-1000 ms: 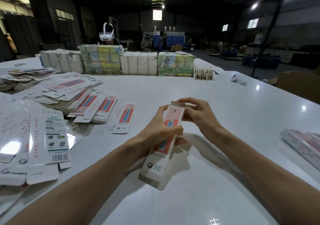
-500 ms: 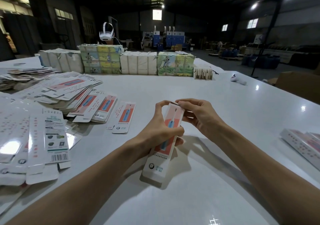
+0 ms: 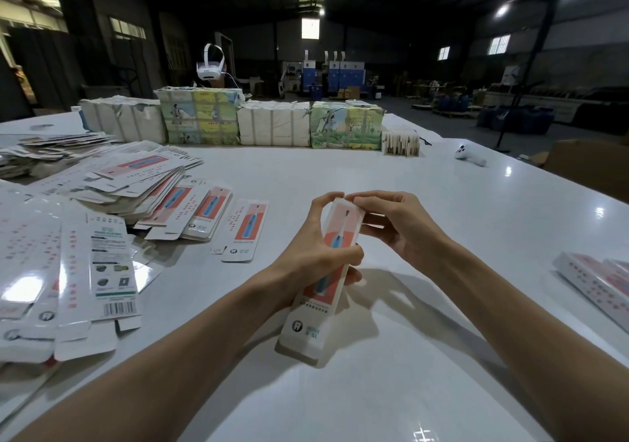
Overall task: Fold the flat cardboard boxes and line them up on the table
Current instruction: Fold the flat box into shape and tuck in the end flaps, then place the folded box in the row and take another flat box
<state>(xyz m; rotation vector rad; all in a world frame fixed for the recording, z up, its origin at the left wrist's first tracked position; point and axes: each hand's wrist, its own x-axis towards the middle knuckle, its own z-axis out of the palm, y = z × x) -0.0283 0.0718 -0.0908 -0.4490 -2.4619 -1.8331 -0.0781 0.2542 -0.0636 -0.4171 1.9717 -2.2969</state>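
White glossy table (image 3: 408,183), under a dim warehouse hall with ceiling lamps; it spreads on every side of the grip.
Row of paper-wrapped white and green printed bundles (image 3: 272,127): far beyond the grip, along the table's back edge.
Loose heap of flat white-and-coral cardboard box blanks (image 3: 136,183): left of the grip.
Folded white boxes with red print (image 3: 595,281): well right of the grip, lying flat.
Long, narrow white-and-coral cardboard box with a blue toothbrush print (image 3: 308,326): held above the table at centre. Its long axis runs from the near low end up and away, printed face up. Whether the near end touches the table cannot be told.
Left hand (image 3: 316,254): curled round the box's middle, forefinger arched to the far end.
Right hand (image 3: 398,230): thumb and forefinger pinch that far end, other fingers bent against the right side.
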